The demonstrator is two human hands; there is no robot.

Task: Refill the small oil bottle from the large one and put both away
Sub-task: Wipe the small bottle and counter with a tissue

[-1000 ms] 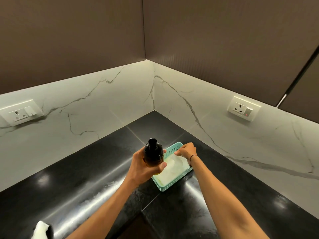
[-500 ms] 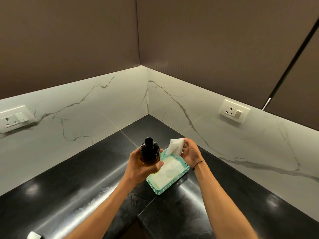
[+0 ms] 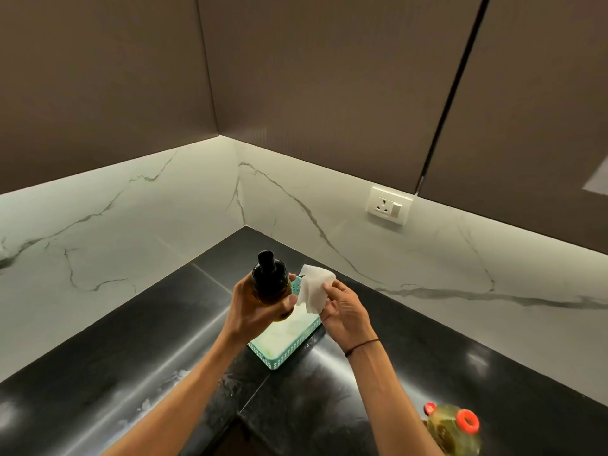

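Observation:
My left hand (image 3: 251,311) grips the small oil bottle (image 3: 269,284), dark glass with a black pump cap, held upright above the counter. My right hand (image 3: 345,311) pinches a folded white tissue (image 3: 312,289) right beside the bottle, touching or nearly touching its side. Both are above a teal plastic basket (image 3: 283,355) lined with white paper. The large oil bottle (image 3: 455,429), yellow oil with a red cap and handle ring, stands at the bottom right on the black counter (image 3: 164,340).
The counter sits in a corner with white marble backsplash (image 3: 131,232) on both walls. A wall socket (image 3: 389,205) is on the right wall. Brown cabinets (image 3: 329,77) hang overhead, close above.
My right hand lifted a tissue out of the basket and brought it up beside the small bottle. The view tilted up and right, so the large bottle came into view.

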